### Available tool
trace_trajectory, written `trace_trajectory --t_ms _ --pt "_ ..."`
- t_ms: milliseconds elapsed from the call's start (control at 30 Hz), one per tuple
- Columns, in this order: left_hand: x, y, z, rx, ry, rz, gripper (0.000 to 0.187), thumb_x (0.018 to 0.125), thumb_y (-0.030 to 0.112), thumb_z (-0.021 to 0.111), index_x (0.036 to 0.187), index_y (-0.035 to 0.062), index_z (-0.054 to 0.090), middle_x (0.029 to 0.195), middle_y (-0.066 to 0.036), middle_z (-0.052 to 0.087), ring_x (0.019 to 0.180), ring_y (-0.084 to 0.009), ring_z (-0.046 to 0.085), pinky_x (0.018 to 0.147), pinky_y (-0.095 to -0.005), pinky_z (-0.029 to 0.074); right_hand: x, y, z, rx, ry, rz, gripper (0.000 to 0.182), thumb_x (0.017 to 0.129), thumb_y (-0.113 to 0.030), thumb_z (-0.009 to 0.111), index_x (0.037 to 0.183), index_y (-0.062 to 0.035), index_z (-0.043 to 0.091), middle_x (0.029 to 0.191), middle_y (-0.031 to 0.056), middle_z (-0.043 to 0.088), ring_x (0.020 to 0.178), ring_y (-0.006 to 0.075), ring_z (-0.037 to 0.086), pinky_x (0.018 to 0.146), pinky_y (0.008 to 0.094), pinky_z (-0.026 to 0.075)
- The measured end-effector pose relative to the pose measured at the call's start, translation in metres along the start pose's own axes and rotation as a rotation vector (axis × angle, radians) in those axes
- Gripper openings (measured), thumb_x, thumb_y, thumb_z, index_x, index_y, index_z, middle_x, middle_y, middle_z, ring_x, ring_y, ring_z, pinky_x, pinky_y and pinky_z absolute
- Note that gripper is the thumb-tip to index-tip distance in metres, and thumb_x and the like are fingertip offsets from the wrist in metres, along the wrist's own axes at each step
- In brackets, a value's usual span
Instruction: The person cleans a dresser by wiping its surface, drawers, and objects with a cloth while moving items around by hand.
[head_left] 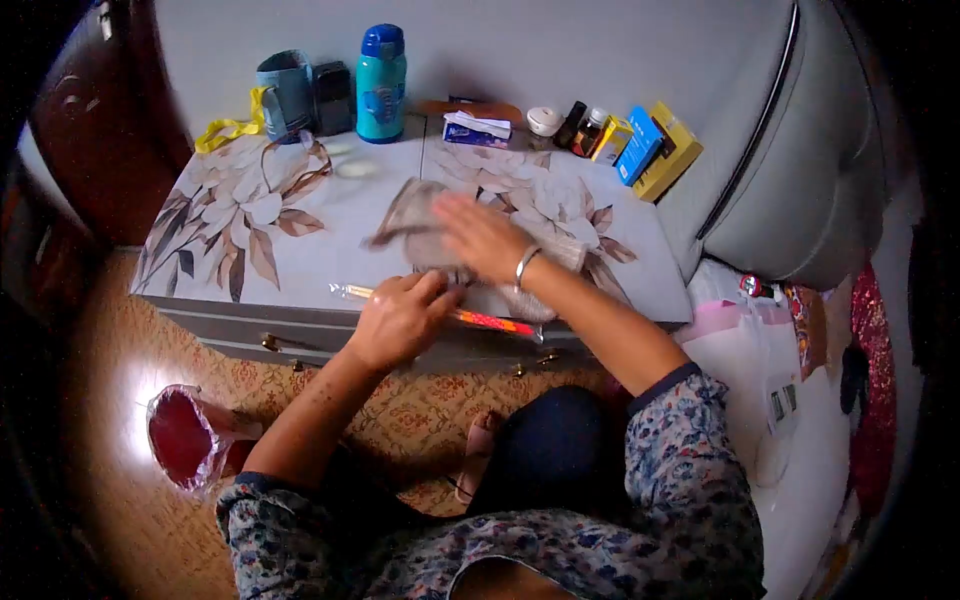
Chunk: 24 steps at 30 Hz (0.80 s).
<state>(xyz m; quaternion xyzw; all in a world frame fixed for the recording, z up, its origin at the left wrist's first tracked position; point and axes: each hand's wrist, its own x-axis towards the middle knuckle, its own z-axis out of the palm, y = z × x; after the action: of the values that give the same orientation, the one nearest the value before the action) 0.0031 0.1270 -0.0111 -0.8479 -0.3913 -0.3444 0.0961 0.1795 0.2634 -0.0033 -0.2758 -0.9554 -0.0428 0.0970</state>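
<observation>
A beige and brown cloth (pixel 415 205), smeared by motion, lies on the flower-patterned cabinet top (pixel 350 225). Over its right part is my right hand (pixel 482 238), its fingers stretched out and a silver bangle on the wrist. My left hand (pixel 405 315) is at the front edge, fingers curled at the cloth's lower side; what they hold is hidden. A thin clear packet (pixel 500 322) with an orange-red patterned end runs beneath my left hand along the edge. More light knitted cloth (pixel 565 255) shows under my right forearm.
Along the back stand a blue mug (pixel 285 95), a dark box (pixel 331 98), a teal bottle (pixel 381 90), a tissue pack (pixel 477 130), small bottles (pixel 590 132) and a blue box (pixel 639 146). A lined bin (pixel 185 440) is on the floor at left.
</observation>
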Motion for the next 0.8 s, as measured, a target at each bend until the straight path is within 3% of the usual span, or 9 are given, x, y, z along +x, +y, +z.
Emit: trace_trajectory --t_ms 133,167,233,300,333,400,500,667,800 --pt "-0.01 0.016 -0.01 -0.067 -0.055 0.067 0.027 0.074 0.017 0.065 0.1 0.0118 0.064 0.095 -0.004 0.057 0.072 -0.0209 0.061 0.06 -0.0344 0.051 0.005 -0.035 -0.011 0.174 -0.015 -0.203 0.052 0.099 -0.031 0.036 0.144 -0.0053 0.031 0.15 0.0143 0.03 0.139 0.0278 0.027 0.115 0.0401 0.02" --pt "-0.01 0.021 -0.014 -0.067 -0.056 0.1 0.015 0.074 0.018 0.062 0.087 0.0109 0.06 0.086 -0.004 0.051 0.073 -0.0182 0.058 0.058 -0.0318 0.05 0.011 -0.024 -0.003 0.058 0.008 -0.175 0.052 0.099 -0.032 0.036 0.144 -0.0066 0.032 0.15 0.0136 0.03 0.139 0.0277 0.027 0.114 0.0414 0.02" --pt "-0.017 0.026 -0.016 -0.084 -0.106 0.107 0.021 0.073 0.018 0.062 0.092 0.0116 0.061 0.089 -0.004 0.052 0.073 -0.0191 0.059 0.059 -0.0326 0.051 0.03 0.003 0.015 -0.212 0.063 -0.137 0.052 0.099 -0.034 0.035 0.144 -0.0086 0.032 0.15 0.0129 0.03 0.14 0.0276 0.026 0.114 0.0445 0.019" --pt "-0.023 0.029 -0.02 -0.089 -0.158 0.112 0.027 0.072 0.019 0.063 0.098 0.0123 0.062 0.092 -0.004 0.053 0.073 -0.0201 0.06 0.059 -0.0334 0.051 0.059 0.016 0.011 -0.171 -0.077 0.099 0.052 0.099 -0.034 0.034 0.143 -0.0066 0.034 0.15 0.0132 0.031 0.14 0.0269 0.026 0.114 0.0442 0.019" --pt "-0.026 0.031 -0.023 -0.09 -0.172 0.111 0.026 0.072 0.019 0.062 0.097 0.0124 0.062 0.091 -0.004 0.053 0.073 -0.02 0.06 0.059 -0.0333 0.051 0.073 0.023 0.016 -0.164 -0.072 0.08 0.052 0.099 -0.034 0.034 0.143 -0.0066 0.034 0.15 0.0132 0.031 0.14 0.0269 0.026 0.114 0.0442 0.019" --pt "-0.031 0.032 -0.029 -0.091 -0.198 0.105 0.023 0.073 0.019 0.061 0.096 0.0126 0.061 0.088 -0.005 0.052 0.073 -0.0199 0.06 0.058 -0.0333 0.052 0.096 0.027 0.024 -0.058 -0.016 0.349 0.056 0.098 -0.041 0.031 0.141 -0.0055 0.036 0.15 0.0118 0.031 0.14 0.0244 0.025 0.114 0.0442 0.016" --pt "-0.047 0.03 -0.039 -0.08 -0.215 0.034 0.022 0.074 0.018 0.061 0.096 0.0126 0.061 0.087 -0.005 0.052 0.071 -0.0202 0.061 0.055 -0.034 0.051 0.099 0.023 0.03 0.048 -0.023 0.329 0.056 0.098 -0.039 0.032 0.144 -0.0068 0.032 0.151 0.0124 0.029 0.141 0.0248 0.024 0.115 0.0416 0.016" --pt "-0.074 0.032 -0.057 -0.101 -0.248 -0.064 0.024 0.074 0.018 0.06 0.097 0.0124 0.06 0.087 -0.006 0.052 0.069 -0.0212 0.061 0.054 -0.0351 0.051 0.042 -0.037 -0.003 0.158 -0.059 -0.124 0.058 0.096 -0.034 0.039 0.145 -0.0055 0.029 0.15 0.0158 0.028 0.14 0.0281 0.024 0.115 0.0398 0.019" --pt "-0.084 0.053 -0.062 -0.2 -0.259 -0.07 0.013 0.078 0.018 0.055 0.088 0.0117 0.061 0.083 -0.006 0.052 0.064 -0.022 0.062 0.051 -0.0349 0.05 0.005 -0.087 -0.032 0.143 -0.1 -0.307 0.061 0.092 -0.03 0.048 0.145 -0.0054 0.029 0.15 0.0172 0.029 0.14 0.0306 0.026 0.114 0.0398 0.021"
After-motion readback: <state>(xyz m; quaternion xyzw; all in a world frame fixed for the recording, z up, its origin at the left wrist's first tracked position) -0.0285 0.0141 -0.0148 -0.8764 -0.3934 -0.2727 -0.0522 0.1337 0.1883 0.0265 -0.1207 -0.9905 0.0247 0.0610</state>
